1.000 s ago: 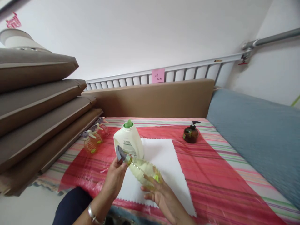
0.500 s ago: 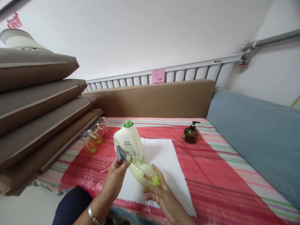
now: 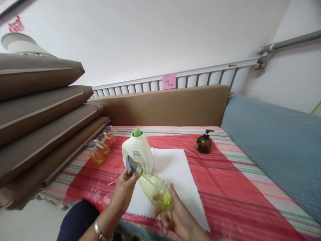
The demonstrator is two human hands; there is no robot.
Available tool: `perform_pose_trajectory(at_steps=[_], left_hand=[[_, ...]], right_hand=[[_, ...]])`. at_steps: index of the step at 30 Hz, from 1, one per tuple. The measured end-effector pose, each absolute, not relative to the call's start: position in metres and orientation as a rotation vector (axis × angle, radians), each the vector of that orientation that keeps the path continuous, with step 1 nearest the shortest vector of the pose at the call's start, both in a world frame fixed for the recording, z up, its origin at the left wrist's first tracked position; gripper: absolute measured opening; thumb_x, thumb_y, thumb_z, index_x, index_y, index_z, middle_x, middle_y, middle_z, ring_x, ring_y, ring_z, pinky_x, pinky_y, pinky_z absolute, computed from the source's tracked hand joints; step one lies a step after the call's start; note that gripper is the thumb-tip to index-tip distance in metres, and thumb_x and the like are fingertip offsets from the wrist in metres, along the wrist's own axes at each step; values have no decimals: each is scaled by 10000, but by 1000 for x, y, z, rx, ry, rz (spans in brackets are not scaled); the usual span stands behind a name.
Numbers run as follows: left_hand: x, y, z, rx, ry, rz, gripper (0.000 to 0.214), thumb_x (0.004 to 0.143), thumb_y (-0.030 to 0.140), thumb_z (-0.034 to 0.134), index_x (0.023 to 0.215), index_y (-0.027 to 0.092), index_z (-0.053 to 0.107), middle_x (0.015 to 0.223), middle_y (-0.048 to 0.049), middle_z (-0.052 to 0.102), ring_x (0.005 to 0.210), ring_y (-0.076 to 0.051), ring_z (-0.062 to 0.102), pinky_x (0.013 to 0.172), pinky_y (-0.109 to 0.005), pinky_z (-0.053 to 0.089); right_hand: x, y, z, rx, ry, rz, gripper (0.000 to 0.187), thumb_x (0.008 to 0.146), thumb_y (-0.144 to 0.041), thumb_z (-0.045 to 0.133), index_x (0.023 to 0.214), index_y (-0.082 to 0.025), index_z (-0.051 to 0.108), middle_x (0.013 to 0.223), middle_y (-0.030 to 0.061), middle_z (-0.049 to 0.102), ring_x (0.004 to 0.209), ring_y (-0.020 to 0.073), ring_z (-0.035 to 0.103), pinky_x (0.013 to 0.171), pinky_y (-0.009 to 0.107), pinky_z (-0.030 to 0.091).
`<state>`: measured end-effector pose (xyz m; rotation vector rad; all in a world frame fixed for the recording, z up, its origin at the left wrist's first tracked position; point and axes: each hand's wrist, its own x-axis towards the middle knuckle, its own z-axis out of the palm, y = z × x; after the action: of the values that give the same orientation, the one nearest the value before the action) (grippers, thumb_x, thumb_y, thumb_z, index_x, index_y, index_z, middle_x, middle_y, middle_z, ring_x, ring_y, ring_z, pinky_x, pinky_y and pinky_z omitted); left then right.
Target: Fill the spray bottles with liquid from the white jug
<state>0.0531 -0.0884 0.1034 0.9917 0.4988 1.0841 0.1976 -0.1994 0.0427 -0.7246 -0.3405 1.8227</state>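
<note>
A clear yellow-green spray bottle (image 3: 153, 187) is tilted over the white cloth, its grey trigger head up to the left. My left hand (image 3: 124, 189) grips the spray head and neck. Around the bottle's base curls my right hand (image 3: 173, 212), with the thumb along its side and some fingers behind it. Just behind the spray head stands a white jug (image 3: 137, 147) with a green spout in its uncapped mouth. The white cloth (image 3: 173, 160) with a scalloped edge lies under the hands, on a red plastic sheet.
Several spray bottles (image 3: 96, 155) stand in a row at the left, beside stacked brown boards (image 3: 47, 120). A dark pump bottle (image 3: 204, 144) stands at the right on the red sheet (image 3: 220, 180). A brown panel (image 3: 160, 107) runs along the back, and blue fabric (image 3: 273, 144) borders the right.
My right hand has shifted its hold on the bottle's base, with the fingers and thumb in a different place. The bottle has turned slightly. My left hand stays at the spray head.
</note>
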Motion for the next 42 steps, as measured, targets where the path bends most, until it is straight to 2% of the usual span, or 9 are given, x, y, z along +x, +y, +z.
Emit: perform_pose_trajectory(at_steps=[5, 9, 15, 20, 22, 27, 33, 38, 42], left_hand=[[55, -93, 106, 1022, 514, 1062, 354, 654, 239, 748, 987, 177, 644, 1000, -69, 682, 962, -205, 590, 885, -321, 415], [55, -92, 109, 1017, 495, 1086, 342, 642, 228, 754, 964, 179, 649, 962, -62, 686, 917, -199, 601, 856, -319, 431], [54, -90, 112, 1020, 484, 1083, 336, 647, 221, 749, 965, 181, 649, 951, -58, 686, 877, -181, 606, 834, -306, 435], [55, -91, 112, 1023, 512, 1088, 363, 621, 238, 768, 962, 185, 655, 948, -55, 693, 913, -196, 606, 862, -319, 421], [55, -90, 111, 1011, 498, 1103, 372, 622, 231, 768, 974, 193, 654, 951, -52, 692, 905, -190, 608, 860, -315, 424], [53, -85, 109, 1006, 465, 1087, 367, 653, 214, 746, 1004, 192, 643, 961, -57, 687, 885, -184, 612, 846, -312, 439], [53, -87, 105, 1016, 437, 1090, 439, 690, 177, 712, 1111, 199, 587, 1012, -73, 672, 953, -205, 597, 856, -326, 435], [53, -88, 105, 1013, 420, 1057, 389, 717, 170, 692, 1092, 207, 596, 1022, -61, 668, 933, -181, 596, 849, -303, 435], [53, -89, 103, 1003, 427, 1064, 359, 704, 166, 704, 1051, 196, 620, 988, -56, 676, 913, -173, 600, 846, -293, 435]], right_hand=[[192, -199, 52, -670, -308, 1520, 627, 776, -614, 519, 1257, -245, 359, 1088, 96, 616, 710, 179, 646, 509, 265, 490], [197, -204, 52, -625, -409, 1458, 853, 655, -359, 762, 1323, -322, 232, 1197, 78, 573, 828, 196, 650, 598, 278, 511], [203, -200, 42, -709, -374, 1812, 791, 757, -758, 303, 1142, -84, 455, 779, 139, 680, 368, 124, 545, 345, 238, 427], [194, -200, 55, -674, -355, 1413, 745, 716, -501, 671, 1308, -310, 262, 1163, 79, 587, 751, 178, 663, 560, 275, 516], [195, -201, 54, -666, -413, 1444, 828, 669, -429, 739, 1318, -306, 239, 1136, 83, 607, 668, 154, 657, 535, 260, 508], [199, -201, 48, -655, -338, 1866, 852, 730, -778, 323, 1205, -73, 387, 773, 145, 682, 301, 88, 471, 341, 243, 426], [197, -201, 58, -605, -381, 1418, 814, 688, -415, 729, 1311, -315, 215, 1158, 77, 604, 748, 169, 656, 600, 273, 516], [202, -199, 46, -737, -367, 1767, 769, 773, -729, 341, 1194, -88, 402, 747, 121, 674, 341, 91, 483, 360, 235, 430], [196, -196, 48, -767, -370, 1565, 660, 799, -657, 424, 1240, -168, 386, 1026, 133, 622, 586, 149, 621, 448, 254, 475]])
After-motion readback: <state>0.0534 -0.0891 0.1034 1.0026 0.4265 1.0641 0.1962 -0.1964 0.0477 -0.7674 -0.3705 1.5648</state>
